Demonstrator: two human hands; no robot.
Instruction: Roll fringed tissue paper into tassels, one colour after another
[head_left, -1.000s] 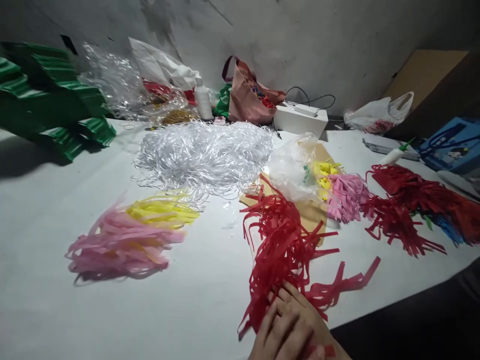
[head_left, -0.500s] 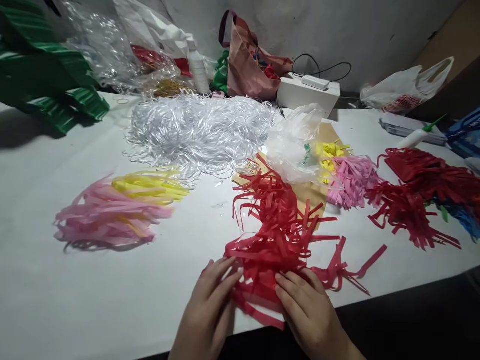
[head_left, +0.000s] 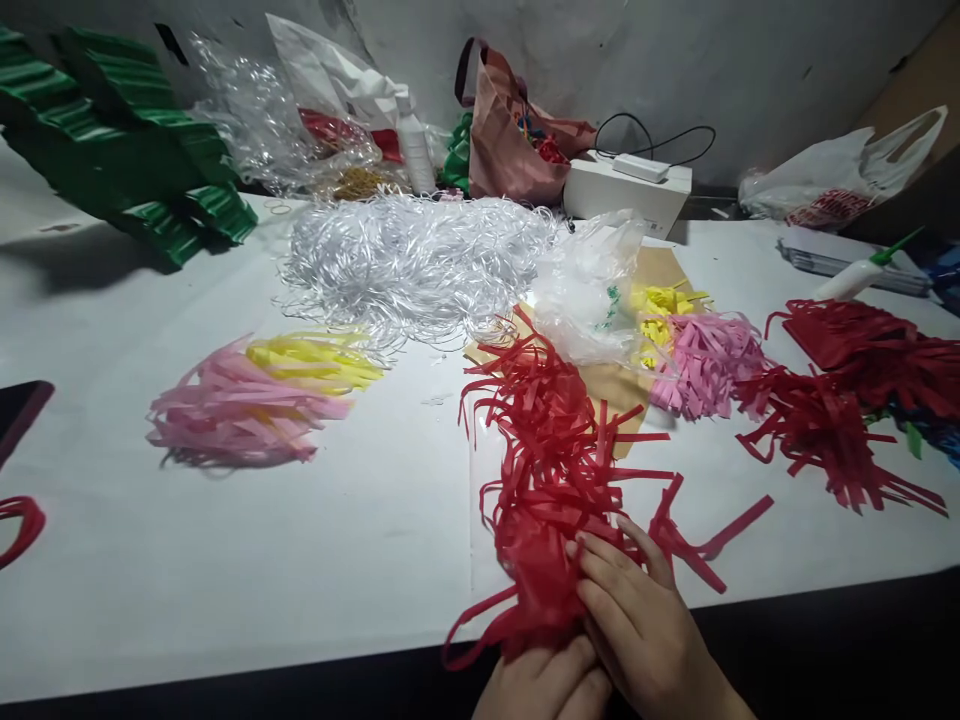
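A long bunch of red tissue paper fringe (head_left: 551,415) runs down the white table to its front edge. My left hand (head_left: 546,685) is at the near end, curled with its knuckles up against the red paper; its fingertips are hidden. Beside it, my right hand (head_left: 645,615) bends over the right side of the same fringe, fingers close together and pressed on the strips, thumb out of sight. A few stray red strips (head_left: 694,540) spread out to the right of this hand.
Pink fringe (head_left: 240,410) and yellow fringe (head_left: 315,362) lie at left. Behind are shiny white string (head_left: 420,260) and a clear plastic bag (head_left: 589,300). More pink fringe (head_left: 709,365), dark red fringe (head_left: 840,430) and a glue bottle (head_left: 855,278) sit right. A green cutout (head_left: 127,150) stands far left.
My left hand has moved right and down, from the fringe's left side to its near end. The near red paper has been gathered narrower. The view has shifted left.
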